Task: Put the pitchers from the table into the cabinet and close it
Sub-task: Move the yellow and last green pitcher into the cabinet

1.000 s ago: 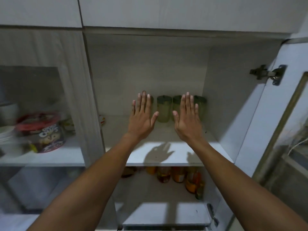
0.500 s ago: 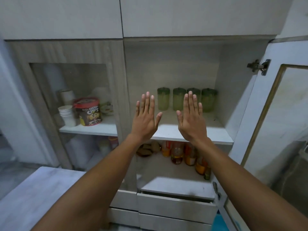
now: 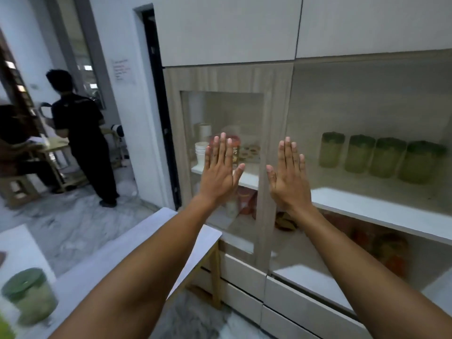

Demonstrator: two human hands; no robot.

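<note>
Several green-lidded pitchers (image 3: 381, 155) stand in a row at the back of the open cabinet's white shelf (image 3: 381, 211) on the right. One more green-lidded pitcher (image 3: 29, 294) stands on the white table (image 3: 102, 263) at the lower left. My left hand (image 3: 221, 170) and my right hand (image 3: 288, 177) are both raised flat with fingers apart, holding nothing, in front of the closed glass door (image 3: 220, 118) and the wooden post between the compartments. The open door itself is out of view.
Behind the glass door sit stacked white cups (image 3: 201, 152) and a red tub (image 3: 233, 148). Jars fill the lower shelf (image 3: 389, 250), with drawers (image 3: 293, 299) below. A person in black (image 3: 83, 138) stands by wooden furniture in the room at left.
My view has swung left and back from the cabinet, bringing the table, its pitcher and the side room into sight. Both hands stay raised and empty, now before the glass door.
</note>
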